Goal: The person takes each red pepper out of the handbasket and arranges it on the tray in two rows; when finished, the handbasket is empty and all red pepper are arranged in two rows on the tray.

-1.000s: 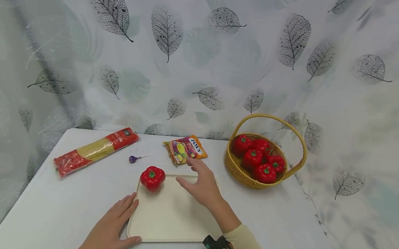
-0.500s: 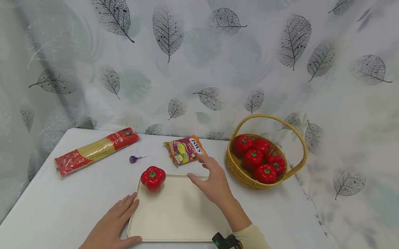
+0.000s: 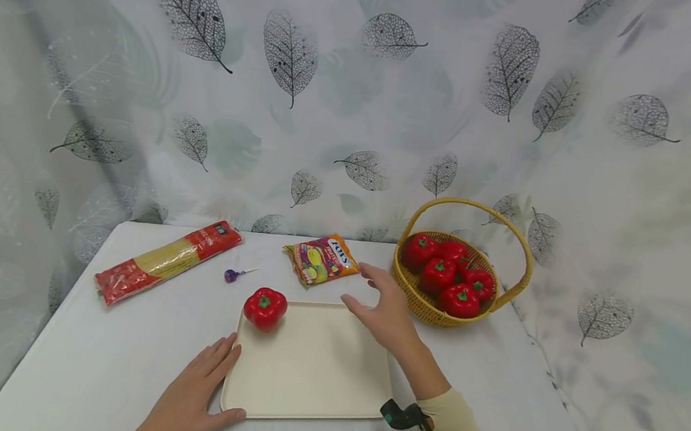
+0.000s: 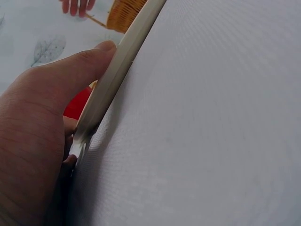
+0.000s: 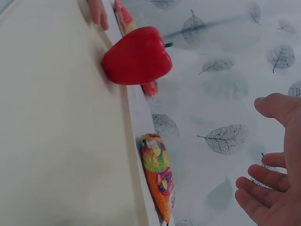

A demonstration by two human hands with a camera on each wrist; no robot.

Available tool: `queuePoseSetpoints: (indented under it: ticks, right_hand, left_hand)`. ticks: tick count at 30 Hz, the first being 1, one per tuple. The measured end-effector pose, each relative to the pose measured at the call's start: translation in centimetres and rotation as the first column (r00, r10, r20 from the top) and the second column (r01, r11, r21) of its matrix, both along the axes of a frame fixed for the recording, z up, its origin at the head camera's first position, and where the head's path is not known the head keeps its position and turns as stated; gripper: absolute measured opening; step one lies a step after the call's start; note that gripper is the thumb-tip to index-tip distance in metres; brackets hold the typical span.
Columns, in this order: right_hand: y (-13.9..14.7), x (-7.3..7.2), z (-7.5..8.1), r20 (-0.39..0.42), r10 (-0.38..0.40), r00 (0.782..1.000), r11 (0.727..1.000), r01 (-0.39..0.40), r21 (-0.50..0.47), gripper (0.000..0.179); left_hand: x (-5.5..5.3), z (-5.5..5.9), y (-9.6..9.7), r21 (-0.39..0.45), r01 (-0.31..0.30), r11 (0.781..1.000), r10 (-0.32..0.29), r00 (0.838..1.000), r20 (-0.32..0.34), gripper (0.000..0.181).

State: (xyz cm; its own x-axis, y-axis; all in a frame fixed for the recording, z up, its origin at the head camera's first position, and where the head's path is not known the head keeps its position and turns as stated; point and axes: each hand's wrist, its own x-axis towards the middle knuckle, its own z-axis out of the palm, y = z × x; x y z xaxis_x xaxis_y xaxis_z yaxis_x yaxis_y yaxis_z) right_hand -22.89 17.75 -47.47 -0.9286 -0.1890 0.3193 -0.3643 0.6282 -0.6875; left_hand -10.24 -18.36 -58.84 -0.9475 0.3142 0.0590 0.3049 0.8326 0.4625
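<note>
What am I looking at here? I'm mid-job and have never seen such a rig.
No machine: a person's bare left hand rests against the near-left corner of a tray, while their right hand holds nothing. The wide picture comes from a head camera; the two close ones come from cameras on each wrist. On the white table lie the tray with a red pepper, a noodle pack, a purple lollipop, a candy bag and a basket of peppers.

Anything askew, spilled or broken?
Nothing spilled or visibly broken. Only the long pack lies askew, slanted to the table edge; one pepper sits off-centre, in the tray's far-left corner.
</note>
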Motion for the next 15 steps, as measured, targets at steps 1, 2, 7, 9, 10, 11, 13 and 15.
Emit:
queuePoseSetpoints:
  ticks: [1, 2, 7, 9, 10, 11, 13, 15]
  right_hand:
    - [0.1, 0.0, 0.1, 0.0, -0.003, 1.0, 1.0, 0.003, -0.003, 0.068]
    - [0.3, -0.1, 0.1, -0.001, -0.005, 1.0, 1.0, 0.005, -0.001, 0.068]
    - [1.0, -0.2, 0.3, 0.007, -0.026, 1.0, 1.0, 0.026, 0.011, 0.068]
    - [1.2, -0.3, 0.4, 0.007, -0.031, 0.999, 0.999, 0.031, 0.015, 0.068]
    - [1.4, -0.3, 0.4, 0.007, -0.037, 0.999, 0.999, 0.037, 0.02, 0.069]
    - [1.5, -0.3, 0.5, 0.003, -0.036, 0.999, 0.999, 0.036, 0.018, 0.068]
    - [1.8, -0.4, 0.6, -0.008, -0.039, 0.999, 0.999, 0.04, 0.015, 0.068]
    - [2.1, -0.5, 0.7, -0.029, -0.035, 0.999, 0.999, 0.035, 0.005, 0.066]
  left_hand:
    - [0.0, 0.0, 0.0, 0.001, -0.001, 1.0, 0.001, 1.0, 0.001, 0.114]
    - [0.0, 0.0, 0.0, 0.0, -0.001, 1.0, 0.001, 1.0, 0.0, 0.114]
    - [0.0, -0.1, 0.0, -0.002, -0.007, 1.0, 0.007, 1.0, -0.005, 0.114]
    - [0.0, -0.1, 0.0, -0.007, -0.012, 1.0, 0.012, 1.0, -0.005, 0.114]
    - [0.1, -0.1, 0.0, -0.009, -0.012, 1.0, 0.012, 1.0, -0.011, 0.114]
    - [0.1, -0.2, 0.0, -0.006, -0.014, 1.0, 0.014, 1.0, -0.011, 0.114]
    - [0.1, -0.2, 0.0, 0.003, -0.016, 1.0, 0.016, 1.0, -0.012, 0.113]
    - [0.2, -0.1, 0.0, 0.008, -0.014, 1.0, 0.014, 1.0, -0.015, 0.114]
